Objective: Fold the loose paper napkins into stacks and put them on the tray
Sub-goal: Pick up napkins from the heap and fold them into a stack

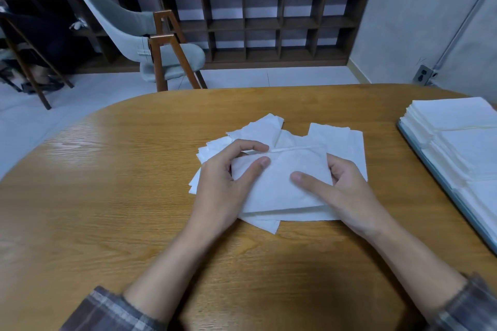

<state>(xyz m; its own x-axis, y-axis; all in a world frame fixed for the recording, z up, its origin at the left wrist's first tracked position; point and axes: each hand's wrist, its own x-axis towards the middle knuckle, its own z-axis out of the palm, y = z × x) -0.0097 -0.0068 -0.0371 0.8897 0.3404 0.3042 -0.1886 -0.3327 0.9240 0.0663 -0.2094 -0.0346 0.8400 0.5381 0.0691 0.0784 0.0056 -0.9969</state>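
Both hands pinch one napkin (279, 183). The left hand (223, 183) lays its thumb flat on top, fingers curled over the far edge. The right hand (349, 191) has its thumb on top, fingers tucked at the right edge. The paper looks thin, limp and easy to tear, so hold it at edges and corners and press lightly. Beneath the grip lies the loose pile (338, 142) on the table (107, 196). Well right of the hands, the tray (433, 169) carries folded stacks (457, 121).
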